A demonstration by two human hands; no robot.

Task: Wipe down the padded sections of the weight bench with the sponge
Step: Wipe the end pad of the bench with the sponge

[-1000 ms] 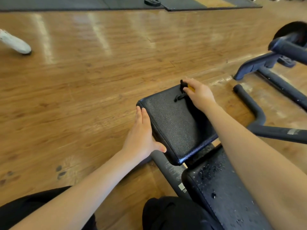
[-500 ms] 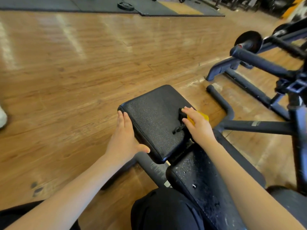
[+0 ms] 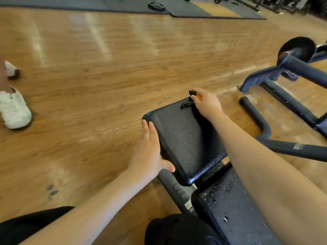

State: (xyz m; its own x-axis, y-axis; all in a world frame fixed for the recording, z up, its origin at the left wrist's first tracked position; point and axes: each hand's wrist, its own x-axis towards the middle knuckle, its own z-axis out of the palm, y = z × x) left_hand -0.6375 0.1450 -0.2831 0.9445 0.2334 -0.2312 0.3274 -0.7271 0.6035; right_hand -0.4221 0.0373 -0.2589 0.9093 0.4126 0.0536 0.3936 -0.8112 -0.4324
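Observation:
The black seat pad [image 3: 184,138] of the weight bench lies in front of me, tilted away. My right hand [image 3: 206,102] presses a yellow sponge [image 3: 199,96] with a dark scrub side onto the pad's far edge; most of the sponge is hidden under my fingers. My left hand [image 3: 149,149] lies flat against the pad's left side, fingers together, thumb hooked on the near corner. The nearer back pad [image 3: 228,206] is black and speckled with water drops.
The bench's dark metal frame [image 3: 261,126] runs off to the right, with a bar and weight plate [image 3: 297,48] behind it. Another person's white shoes [image 3: 14,108] stand on the wooden floor at left. A weight plate [image 3: 156,6] lies on dark mats at the back.
My right hand has slid the sponge from the near right part of the seat pad out to its far edge. My left hand stays on the pad's side. White shoes have come into view.

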